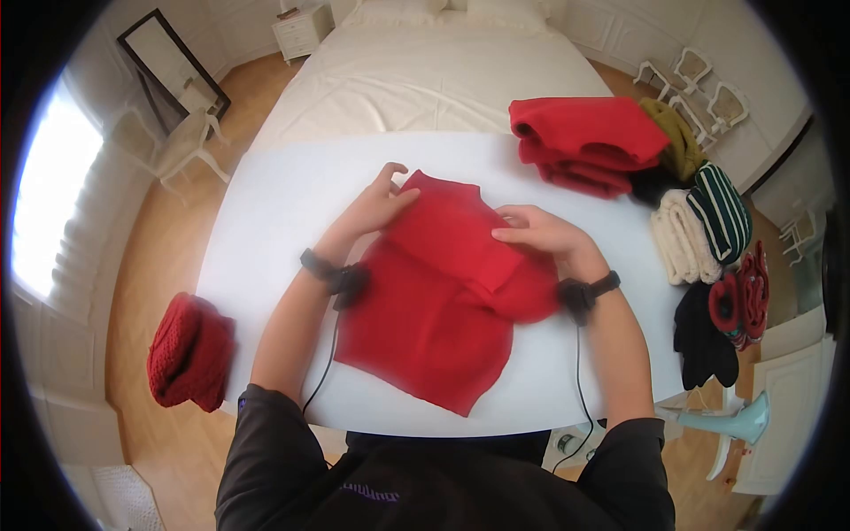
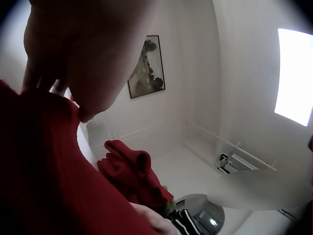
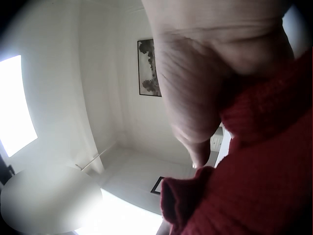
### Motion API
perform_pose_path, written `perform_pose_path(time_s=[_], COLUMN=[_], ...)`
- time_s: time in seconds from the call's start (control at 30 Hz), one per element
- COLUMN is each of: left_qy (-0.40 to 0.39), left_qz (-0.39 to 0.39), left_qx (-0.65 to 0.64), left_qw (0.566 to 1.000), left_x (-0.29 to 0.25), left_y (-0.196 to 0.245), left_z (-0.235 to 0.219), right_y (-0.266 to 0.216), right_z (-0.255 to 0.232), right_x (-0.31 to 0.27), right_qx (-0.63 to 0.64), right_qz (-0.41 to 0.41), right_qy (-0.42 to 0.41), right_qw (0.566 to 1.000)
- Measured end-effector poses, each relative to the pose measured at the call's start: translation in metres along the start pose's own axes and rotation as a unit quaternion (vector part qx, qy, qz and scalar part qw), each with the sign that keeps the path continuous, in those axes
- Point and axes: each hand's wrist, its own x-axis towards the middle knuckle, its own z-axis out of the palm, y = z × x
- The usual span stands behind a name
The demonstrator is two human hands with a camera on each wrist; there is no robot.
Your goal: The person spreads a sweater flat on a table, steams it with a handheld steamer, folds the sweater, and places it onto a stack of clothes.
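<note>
So both hands are on the red sweater (image 1: 425, 310) — left (image 1: 376, 205) and right (image 1: 544, 232) each pinching a side edge, thumbs on top, over the white surface (image 1: 266, 265).

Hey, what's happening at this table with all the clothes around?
A person in a dark short-sleeved top is handling a red garment on a white table. The left hand and right hand each grip an edge of it, and part of the cloth lies doubled over itself. To the right are folded red clothes, a cream one and a green striped one; a dark red knit lies at the left.
</note>
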Motion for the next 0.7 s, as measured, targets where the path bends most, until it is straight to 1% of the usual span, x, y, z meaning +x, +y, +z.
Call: perform_pose_path(time_s=[0.03, 0.07, 0.1, 0.13, 0.2, 0.23, 0.27, 0.33, 0.37, 0.4, 0.43, 0.47, 0.5, 0.53, 0.57, 0.6, 0.63, 0.67, 0.7], left_qy=[0.001, 0.027, 0.053, 0.052, -0.032, 0.005, 0.006, -0.043, 0.016, 0.015, 0.023, 0.032, 0.05, 0.1, 0.112, 0.148, 0.152, 0.154, 0.152], left_qz=[-0.003, 0.107, 0.214, 0.213, 0.297, 0.344, 0.344, 0.303, 0.338, 0.339, 0.315, 0.289, 0.215, 0.253, 0.178, 0.087, 0.049, 0.009, 0.009], left_qx=[-0.002, 0.1, 0.201, 0.201, 0.315, 0.323, 0.322, 0.24, 0.205, 0.205, 0.145, 0.084, 0.012, -0.042, -0.165, -0.293, -0.399, -0.499, -0.498], left_qw=[1.0, 0.989, 0.955, 0.955, 0.901, 0.882, 0.882, 0.921, 0.918, 0.918, 0.938, 0.953, 0.975, 0.961, 0.964, 0.941, 0.903, 0.853, 0.854], left_x=[-0.006, -0.013, -0.018, -0.02, -0.025, -0.024, -0.019, -0.007, -0.007, -0.005, -0.004, -0.004, -0.007, 0.019, 0.028, 0.017, 0.021, 0.023, 0.026], left_y=[-0.001, -0.003, -0.003, 0.0, 0.007, 0.004, 0.002, 0.002, 0.001, 0.001, 0.005, 0.008, 0.009, -0.018, -0.029, -0.021, -0.033, -0.041, -0.051], left_z=[0.006, 0.013, 0.018, 0.02, 0.025, 0.033, 0.033, 0.03, 0.029, 0.025, 0.019, 0.013, 0.004, -0.005, -0.019, -0.026, -0.039, -0.049, -0.05], right_y=[0.002, -0.001, -0.005, -0.01, -0.015, -0.013, -0.009, -0.005, -0.004, -0.002, -0.003, -0.003, -0.003, -0.004, -0.004, -0.004, -0.004, -0.004, -0.004], right_z=[-0.006, -0.011, -0.017, -0.02, -0.025, -0.029, -0.034, -0.041, -0.043, -0.045, -0.043, -0.041, -0.038, -0.034, -0.029, -0.023, -0.016, -0.007, 0.002], right_x=[-0.003, -0.007, -0.011, -0.016, -0.023, -0.024, -0.022, -0.019, -0.017, -0.016, -0.017, -0.016, -0.015, -0.014, -0.014, -0.015, -0.017, -0.022, -0.026], right_qx=[-0.071, -0.142, -0.151, -0.15, -0.183, -0.183, -0.181, -0.179, -0.163, -0.146, -0.145, -0.26, -0.369, -0.368, -0.375, -0.381, -0.379, -0.433, -0.485], right_qz=[-0.031, -0.064, -0.036, -0.035, -0.014, -0.013, -0.023, -0.032, -0.038, -0.044, -0.044, -0.063, -0.079, -0.079, -0.07, -0.06, -0.06, -0.088, -0.116], right_qy=[-0.023, -0.045, -0.06, -0.06, -0.084, -0.084, -0.093, -0.102, -0.089, -0.075, -0.073, 0.03, 0.132, 0.132, 0.152, 0.172, 0.173, 0.187, 0.2], right_qw=[0.997, 0.987, 0.986, 0.986, 0.979, 0.979, 0.979, 0.978, 0.982, 0.985, 0.986, 0.963, 0.917, 0.917, 0.912, 0.907, 0.907, 0.877, 0.843])
